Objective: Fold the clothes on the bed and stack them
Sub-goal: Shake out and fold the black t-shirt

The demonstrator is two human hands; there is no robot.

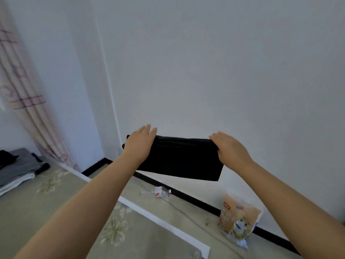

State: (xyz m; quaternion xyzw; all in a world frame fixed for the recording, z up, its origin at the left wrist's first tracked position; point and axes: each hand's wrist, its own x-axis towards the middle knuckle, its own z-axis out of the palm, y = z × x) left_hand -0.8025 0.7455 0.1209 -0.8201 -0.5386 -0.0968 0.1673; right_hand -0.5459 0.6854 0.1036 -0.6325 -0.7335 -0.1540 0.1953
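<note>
1. Head view, nearest: both bare forearms reach forward over the bed [56, 202], whose pale green cover carries a flower print and whose white edge runs diagonally down to the right.
2. Right of the bed, on the floor by the black skirting, stands an orange snack bag [238, 219]; farther along lie a crumpled clear wrapper [162, 191] and a thin cable.
3. At the left edge of the bed sits a stack of folded clothes [17, 167], grey and black on top, white at the bottom.
4. Held up in the air beyond the bed's edge, a folded black garment [179, 157] hangs as a flat rectangle between the hands.
5. The left hand [139, 144] holds its left end, fingers stretched out over the top edge; the thumb is hidden.
6. The right hand [228, 148] grips the right end, fingers curled over the top edge.
7. Farthest back are a bare white wall and, at left, a pink patterned curtain [22, 94].
</note>
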